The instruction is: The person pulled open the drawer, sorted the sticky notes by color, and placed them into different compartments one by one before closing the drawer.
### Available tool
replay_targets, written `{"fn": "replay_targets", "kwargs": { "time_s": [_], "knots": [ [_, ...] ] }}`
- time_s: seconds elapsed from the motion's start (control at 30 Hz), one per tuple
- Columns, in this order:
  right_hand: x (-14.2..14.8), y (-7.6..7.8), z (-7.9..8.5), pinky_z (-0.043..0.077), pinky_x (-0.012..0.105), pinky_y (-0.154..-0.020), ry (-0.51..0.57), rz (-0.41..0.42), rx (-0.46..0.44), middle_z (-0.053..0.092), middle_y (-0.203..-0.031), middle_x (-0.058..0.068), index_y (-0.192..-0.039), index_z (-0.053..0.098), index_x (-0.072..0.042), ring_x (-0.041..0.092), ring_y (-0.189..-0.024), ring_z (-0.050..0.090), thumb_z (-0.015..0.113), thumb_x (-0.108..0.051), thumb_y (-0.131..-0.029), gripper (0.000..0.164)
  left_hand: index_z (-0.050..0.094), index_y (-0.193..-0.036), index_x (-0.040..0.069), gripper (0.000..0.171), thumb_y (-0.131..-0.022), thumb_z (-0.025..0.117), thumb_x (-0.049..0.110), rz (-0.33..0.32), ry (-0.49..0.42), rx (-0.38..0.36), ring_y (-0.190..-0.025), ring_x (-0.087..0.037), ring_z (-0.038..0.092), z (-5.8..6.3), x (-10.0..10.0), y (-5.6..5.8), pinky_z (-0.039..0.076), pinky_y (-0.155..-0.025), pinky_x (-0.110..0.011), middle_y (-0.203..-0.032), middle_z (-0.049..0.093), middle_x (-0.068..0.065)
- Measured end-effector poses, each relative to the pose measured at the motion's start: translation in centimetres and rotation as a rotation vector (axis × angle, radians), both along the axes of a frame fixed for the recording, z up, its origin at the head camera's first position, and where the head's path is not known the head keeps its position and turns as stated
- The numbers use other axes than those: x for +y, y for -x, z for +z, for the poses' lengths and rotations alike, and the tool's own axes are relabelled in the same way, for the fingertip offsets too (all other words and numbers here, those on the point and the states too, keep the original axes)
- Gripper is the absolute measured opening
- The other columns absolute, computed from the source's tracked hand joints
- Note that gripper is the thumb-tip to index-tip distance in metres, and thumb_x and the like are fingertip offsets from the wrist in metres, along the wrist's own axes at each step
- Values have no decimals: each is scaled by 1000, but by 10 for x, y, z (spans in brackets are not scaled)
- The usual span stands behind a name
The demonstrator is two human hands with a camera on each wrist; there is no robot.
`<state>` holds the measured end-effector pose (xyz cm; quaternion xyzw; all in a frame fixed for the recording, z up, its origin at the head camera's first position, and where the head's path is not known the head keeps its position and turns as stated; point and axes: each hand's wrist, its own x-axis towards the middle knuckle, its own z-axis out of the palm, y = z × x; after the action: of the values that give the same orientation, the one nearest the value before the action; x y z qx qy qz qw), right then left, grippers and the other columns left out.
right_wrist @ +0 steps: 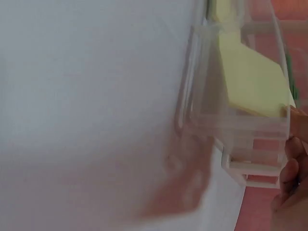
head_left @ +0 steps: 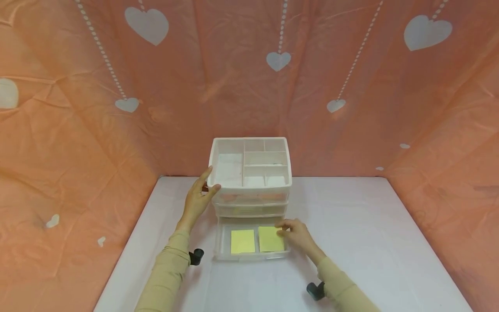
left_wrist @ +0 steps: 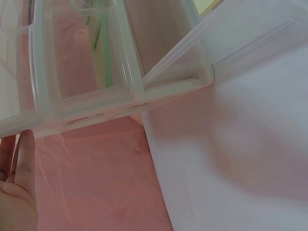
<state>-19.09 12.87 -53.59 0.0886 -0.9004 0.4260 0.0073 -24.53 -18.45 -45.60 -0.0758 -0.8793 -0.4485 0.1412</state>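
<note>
A white plastic drawer organizer [head_left: 249,188] stands at the back of the table, its bottom drawer [head_left: 224,255] pulled out toward me. My left hand [head_left: 195,201] holds the organizer's upper left front corner, thumb on the front and fingers along the side. Inside the drawer lie two yellow sticky note pads, a left pad [head_left: 242,241] and a right pad [head_left: 270,240], in separate compartments. At the upper right corner of the right pad, my right hand [head_left: 297,234] pinches it between thumb and fingers. The right wrist view shows that pad [right_wrist: 255,79] tilted, with a fingertip at its corner.
Above the open drawer, the other clear drawers [head_left: 249,210] are closed; green and yellowish items [left_wrist: 103,53] show through one. The organizer's top tray [head_left: 228,169] has several compartments. Pink cloth [head_left: 249,108] with white hearts hangs behind and beside the white table [head_left: 370,242].
</note>
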Motion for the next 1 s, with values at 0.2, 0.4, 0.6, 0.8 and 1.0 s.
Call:
{"fn": "replay_targets", "kwargs": {
  "time_s": [0.2, 0.4, 0.6, 0.8, 1.0],
  "knots": [
    [-11, -4, -1, 25, 32, -73, -146, 18, 72, 64, -75, -3, -89, 73, -16, 12, -70, 39, 72, -14, -76, 12, 33, -142, 40, 61, -88, 61, 42, 2, -2, 0, -93, -28, 58, 1, 0, 0, 50, -80, -41, -101, 52, -12],
    [-17, -8, -2, 25, 33, -72, -270, 35, 146, 69, -84, -1, -92, 71, -14, 12, -70, 38, 73, -13, -76, 16, 32, -142, 41, 61, -88, 61, 42, 3, -5, -13, -94, -27, 57, 1, 0, 1, 50, -80, -41, -103, 55, -12],
    [-18, -9, -8, 27, 32, -69, -373, 38, 195, 68, -100, 2, -98, 70, -15, 14, -73, 41, 72, -16, -76, 22, 34, -142, 39, 61, -88, 61, 41, 4, -11, 1, -93, -28, 58, 1, 1, 0, 51, -79, -41, -102, 55, -13],
    [-18, -12, -9, 26, 32, -69, -320, 19, 184, 66, -105, 4, -99, 70, -15, 14, -77, 43, 72, -16, -77, 22, 34, -142, 39, 60, -88, 61, 41, 3, -11, -8, -93, -27, 58, 2, 1, 0, 50, -80, -40, -101, 54, -12],
    [-17, -14, -6, 25, 36, -73, -186, -12, 158, 68, -99, 1, -100, 70, -16, 14, -79, 43, 69, -16, -81, 19, 34, -142, 39, 61, -88, 61, 41, 2, -5, 3, -93, -28, 58, 1, 0, 0, 50, -80, -40, -102, 54, -12]
  ]
}}
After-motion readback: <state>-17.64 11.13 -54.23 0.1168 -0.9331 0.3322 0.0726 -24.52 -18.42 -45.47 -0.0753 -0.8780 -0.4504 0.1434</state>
